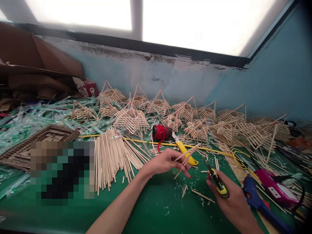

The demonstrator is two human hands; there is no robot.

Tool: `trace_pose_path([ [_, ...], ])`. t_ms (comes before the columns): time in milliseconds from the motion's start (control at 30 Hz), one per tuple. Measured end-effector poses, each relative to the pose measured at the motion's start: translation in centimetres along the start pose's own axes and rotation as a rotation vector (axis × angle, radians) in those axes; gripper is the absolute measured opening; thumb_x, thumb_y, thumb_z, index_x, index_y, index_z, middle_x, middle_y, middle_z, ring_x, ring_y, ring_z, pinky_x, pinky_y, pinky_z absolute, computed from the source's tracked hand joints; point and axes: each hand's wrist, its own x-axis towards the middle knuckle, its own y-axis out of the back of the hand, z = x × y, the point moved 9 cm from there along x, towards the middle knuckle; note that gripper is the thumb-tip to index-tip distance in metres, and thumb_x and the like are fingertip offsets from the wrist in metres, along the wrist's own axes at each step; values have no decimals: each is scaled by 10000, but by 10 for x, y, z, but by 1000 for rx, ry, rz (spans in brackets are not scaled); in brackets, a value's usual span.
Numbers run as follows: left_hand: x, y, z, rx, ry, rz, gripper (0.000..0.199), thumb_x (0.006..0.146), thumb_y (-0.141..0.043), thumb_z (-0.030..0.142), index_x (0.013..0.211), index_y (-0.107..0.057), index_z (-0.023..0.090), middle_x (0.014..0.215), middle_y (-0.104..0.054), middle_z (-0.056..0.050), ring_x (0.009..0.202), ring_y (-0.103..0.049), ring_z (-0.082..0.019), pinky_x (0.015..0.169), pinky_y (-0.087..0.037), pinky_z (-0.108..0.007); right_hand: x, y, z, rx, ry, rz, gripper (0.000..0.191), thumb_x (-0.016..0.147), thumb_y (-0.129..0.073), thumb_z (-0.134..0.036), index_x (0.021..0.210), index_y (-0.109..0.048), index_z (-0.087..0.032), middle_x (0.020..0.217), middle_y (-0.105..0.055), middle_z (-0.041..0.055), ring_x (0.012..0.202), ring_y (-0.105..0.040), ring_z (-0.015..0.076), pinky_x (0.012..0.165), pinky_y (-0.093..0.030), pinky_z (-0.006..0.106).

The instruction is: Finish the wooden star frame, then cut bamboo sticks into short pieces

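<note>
Nearest the camera, a pair of yellow-handled cutters [218, 182] is held in the right hand [231, 201], the grip pressed together around the handles, blades pointing toward the left hand [165, 161]. A few thin wooden sticks [186, 157] are pinched there between thumb and fingertips, just above the green table [156, 204], near the cutters' tip. If the blades were brought in without care, the left fingertips could be nipped, since the sticks are held short. Loosely pinched sticks could be twisted or dropped among the offcuts [195, 193] scattered below. Snipped ends could be flung toward the face. Glue guns [265, 191] lie just beside the right wrist and their cords could be snagged.
</note>
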Motion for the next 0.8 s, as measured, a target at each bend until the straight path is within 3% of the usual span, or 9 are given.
trace_pose_path([
  [167, -2, -11, 2, -46, 1, -124, 244, 799, -764, 370, 835, -712, 135, 764, -723, -50, 733, -713, -188, 824, -549, -310, 3, 25, -13, -458, 352, 30, 378, 884, -409, -170, 1246, -506, -208, 1205, -629, 106, 1135, -606, 284, 906, -482, 386],
  [333, -2, -14, 4, -9, 9, -191, 276, 807, -755, 409, 817, -704, 138, 730, -709, -46, 708, -653, -159, 746, -514, -267, 11, 41, -31, -671, 593, 60, 448, 808, -419, -101, 1242, -499, -175, 1181, -626, 118, 1096, -604, 292, 881, -481, 384],
  [467, 0, -12, 3, 76, 46, -210, 381, 734, -798, 500, 746, -691, 135, 668, -665, -29, 636, -545, -130, 614, -447, -235, 21, 40, -37, -744, 640, 20, 438, 807, -422, -88, 1234, -500, -148, 1175, -619, 133, 1096, -593, 305, 889, -483, 401],
  [600, 2, -8, -1, 96, 59, -189, 440, 631, -860, 523, 678, -661, 134, 620, -605, 7, 610, -513, -115, 590, -420, -225, 25, 32, -44, -762, 743, -24, 467, 787, -462, -101, 1250, -504, -134, 1158, -630, 133, 1096, -594, 306, 914, -490, 411],
  [800, 0, -8, -3, 92, 60, -186, 460, 702, -792, 573, 681, -635, 141, 656, -607, -5, 657, -537, -131, 618, -442, -234, 33, 31, -54, -711, 769, -14, 512, 743, -470, -107, 1252, -504, -150, 1125, -652, 131, 1055, -620, 300, 887, -510, 422],
])
